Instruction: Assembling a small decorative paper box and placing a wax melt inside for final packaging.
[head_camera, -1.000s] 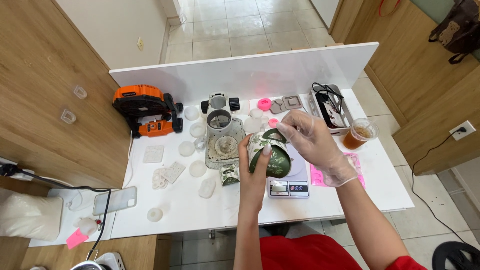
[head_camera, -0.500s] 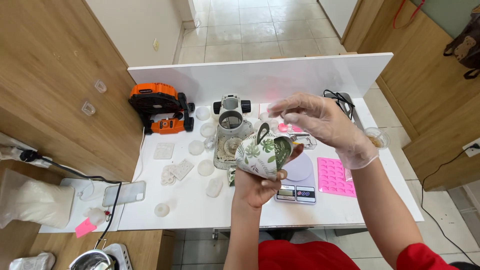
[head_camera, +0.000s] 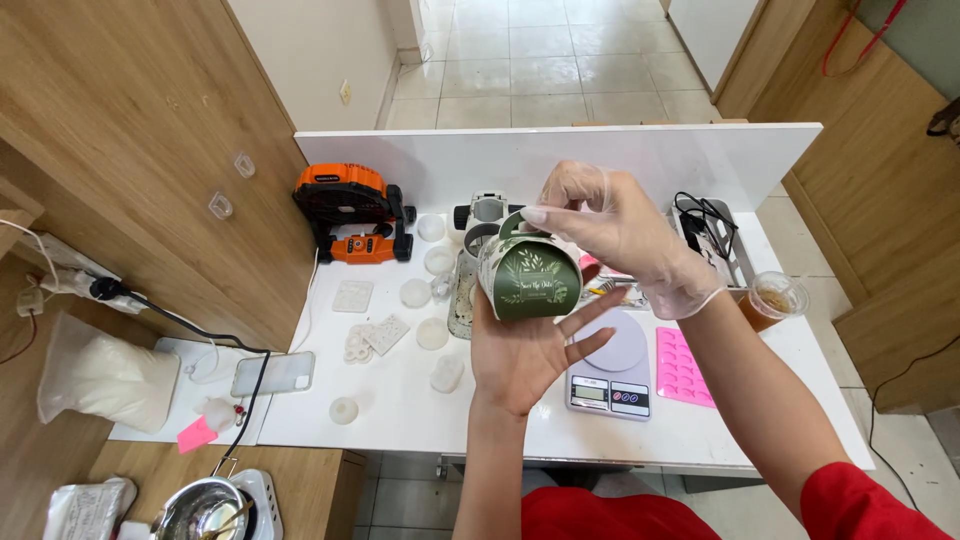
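Green gift box (head_camera: 528, 276) | rests on left palm (head_camera: 525, 350) | right grip (head_camera: 600, 222) pinching handle

White table (head_camera: 400, 410) carries orange power tool (head_camera: 348, 212), round white moulds (head_camera: 416, 292), digital kitchen scale (head_camera: 610, 372), pink silicone mould (head_camera: 682, 366), plastic cup (head_camera: 772, 298) of brown liquid, phone (head_camera: 273, 373) at left edge.

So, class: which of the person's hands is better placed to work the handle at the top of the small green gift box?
Probably the right hand: its gloved fingers already pinch the top of the green gift box, while the left hand lies open beneath it, supporting it.
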